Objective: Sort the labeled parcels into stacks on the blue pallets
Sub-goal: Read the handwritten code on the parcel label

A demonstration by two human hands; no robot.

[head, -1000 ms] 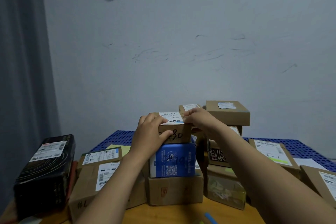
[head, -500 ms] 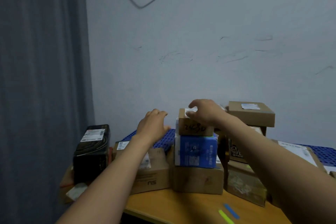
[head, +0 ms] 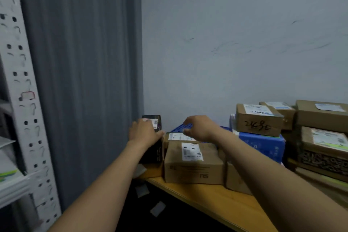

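My left hand (head: 144,131) rests on top of a tall black parcel (head: 153,149) with a white label, at the table's left end. My right hand (head: 197,127) hovers with loosely curled fingers, holding nothing, over a flat brown parcel (head: 178,137) and a larger brown carton (head: 194,164) with a white label. Behind them shows a strip of blue pallet (head: 178,128). To the right, the small brown box marked 2480 (head: 259,119) sits on a blue box (head: 263,146), free of both hands.
More labelled brown boxes (head: 322,113) are stacked at the right edge. The wooden table (head: 216,198) ends at the left beside a grey curtain (head: 84,81). A white perforated rack upright (head: 24,100) stands far left. Paper scraps (head: 158,209) lie on the dark floor.
The view has swung left. My right hand has let go of the 2480 box and moved left over the flat parcel. My left hand has reached the black parcel's top.
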